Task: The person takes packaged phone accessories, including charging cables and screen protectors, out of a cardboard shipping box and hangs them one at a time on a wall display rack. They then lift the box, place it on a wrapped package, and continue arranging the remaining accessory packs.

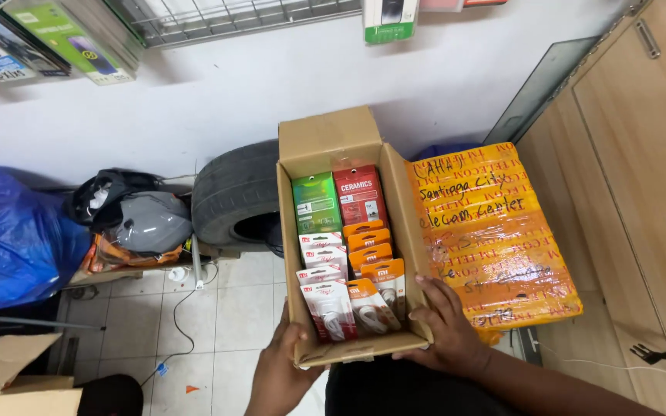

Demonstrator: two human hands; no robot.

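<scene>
I hold an open brown cardboard box (408, 223) in front of me, tilted up. My left hand (280, 368) grips its near left corner from below. My right hand (442, 327) clasps the near right corner, fingers spread on the side wall. Inside stand a green flat packet (316, 202) and a red flat packet (359, 194) at the far end. Nearer me are rows of small white packets (325, 286) and orange packets (371, 262) holding accessories.
A parcel wrapped in yellow-orange tape (495, 231) lies right of the box. A black tyre (233, 192) leans on the white wall. A blue plastic bag (9, 239), a grey helmet (148, 222), wooden cabinets (641, 154) and loose cardboard (9, 377) surround the tiled floor.
</scene>
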